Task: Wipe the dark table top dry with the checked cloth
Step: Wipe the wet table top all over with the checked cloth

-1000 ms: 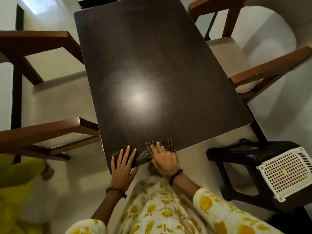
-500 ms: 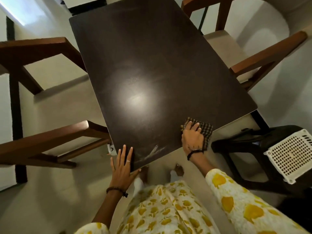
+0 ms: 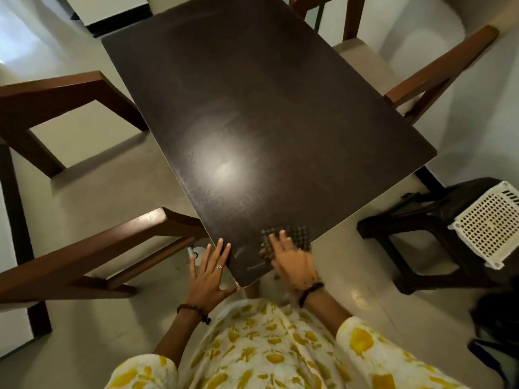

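Note:
The dark table top (image 3: pixel 252 122) stretches away from me, with a lamp's glare near its middle. Close to its near edge lies the checked cloth (image 3: pixel 297 234), flat on the surface. My right hand (image 3: pixel 292 259) presses down on the cloth with its fingers spread, blurred by motion. My left hand (image 3: pixel 210 270) rests flat with straight fingers on the table's near left corner and holds nothing. A few wet streaks show on the table between the two hands.
Wooden armchairs flank the table: one at the left (image 3: pixel 70 242) and one at the right (image 3: pixel 438 71). A black stool (image 3: pixel 415 228) carrying a white perforated basket (image 3: pixel 488 228) stands to the right. Pale tiled floor lies all round.
My right hand slid the cloth to the right along the near edge, then back toward the left. The left hand stayed at the near left corner. The view has turned a little.

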